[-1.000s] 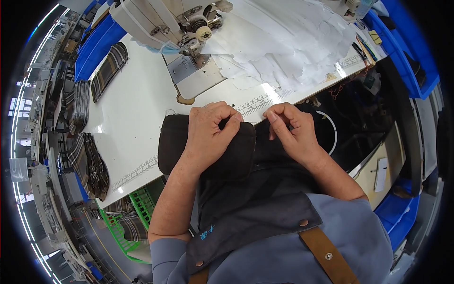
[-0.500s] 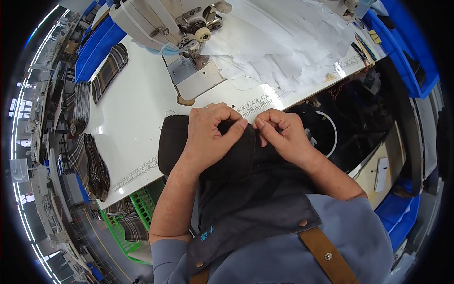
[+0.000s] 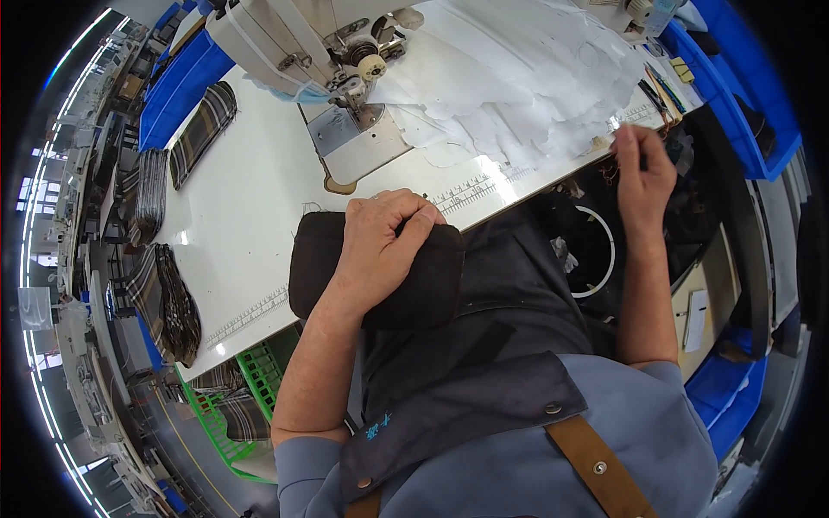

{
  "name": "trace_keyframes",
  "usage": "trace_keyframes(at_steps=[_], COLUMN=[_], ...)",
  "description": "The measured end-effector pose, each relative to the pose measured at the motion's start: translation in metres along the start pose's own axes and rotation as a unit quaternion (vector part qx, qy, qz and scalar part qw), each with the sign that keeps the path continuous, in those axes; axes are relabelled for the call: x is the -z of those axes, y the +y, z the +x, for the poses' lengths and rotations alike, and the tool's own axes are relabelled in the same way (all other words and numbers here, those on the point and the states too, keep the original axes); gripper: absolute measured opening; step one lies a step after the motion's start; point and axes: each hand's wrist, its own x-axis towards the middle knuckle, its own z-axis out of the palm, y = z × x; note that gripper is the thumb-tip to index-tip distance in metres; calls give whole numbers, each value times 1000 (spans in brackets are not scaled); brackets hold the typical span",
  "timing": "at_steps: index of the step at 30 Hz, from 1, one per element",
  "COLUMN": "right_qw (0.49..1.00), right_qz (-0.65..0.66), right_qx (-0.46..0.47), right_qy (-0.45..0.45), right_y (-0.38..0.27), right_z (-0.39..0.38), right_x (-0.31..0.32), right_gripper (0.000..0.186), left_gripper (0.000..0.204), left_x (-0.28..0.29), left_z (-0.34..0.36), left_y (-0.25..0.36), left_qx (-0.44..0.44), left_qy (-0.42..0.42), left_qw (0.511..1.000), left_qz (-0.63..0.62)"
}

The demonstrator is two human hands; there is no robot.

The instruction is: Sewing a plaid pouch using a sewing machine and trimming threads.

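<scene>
My left hand (image 3: 384, 246) grips the far edge of a dark brown, rounded fabric piece (image 3: 432, 281), thumb on top and fingers curled. The piece hangs partly over the table's near edge, above my dark apron. Away to the right, my right hand (image 3: 643, 177) is raised at the table edge with its fingers closed in a pinch. Whatever may be between those fingertips is too small to make out. Tangled reddish threads (image 3: 610, 173) lie beside those fingertips. Ahead of my left hand stands a sewing machine (image 3: 350, 73).
White sheets (image 3: 518, 86) cover the table's far right. Pens and slim tools (image 3: 661, 91) lie near a blue bin (image 3: 734, 112). Plaid fabric pieces (image 3: 203, 129) rest at left, with bundled plaid stacks (image 3: 164, 302) at the edge. A green basket (image 3: 259, 375) sits below.
My right hand has left the edge of the dark fabric piece and moved right and away to the table's edge. The left hand keeps its hold in nearly the same place.
</scene>
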Motion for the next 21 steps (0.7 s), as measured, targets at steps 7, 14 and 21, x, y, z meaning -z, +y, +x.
trace_keyframes(at_steps=[7, 14, 21], right_qw=[947, 905, 901], right_qz=[-302, -413, -422], right_qx=[101, 101, 28], right_qy=[43, -29, -93], right_y=[57, 87, 87], right_z=[61, 70, 92], right_x=[35, 38, 46], right_gripper=[26, 32, 29], left_gripper=[11, 13, 16], left_x=[5, 18, 18], left_z=[-2, -13, -25], left_y=[-1, 21, 22], left_qx=[-92, -95, -151], left_qy=[-25, 12, 93], left_qw=[991, 986, 961], left_qz=[97, 133, 213])
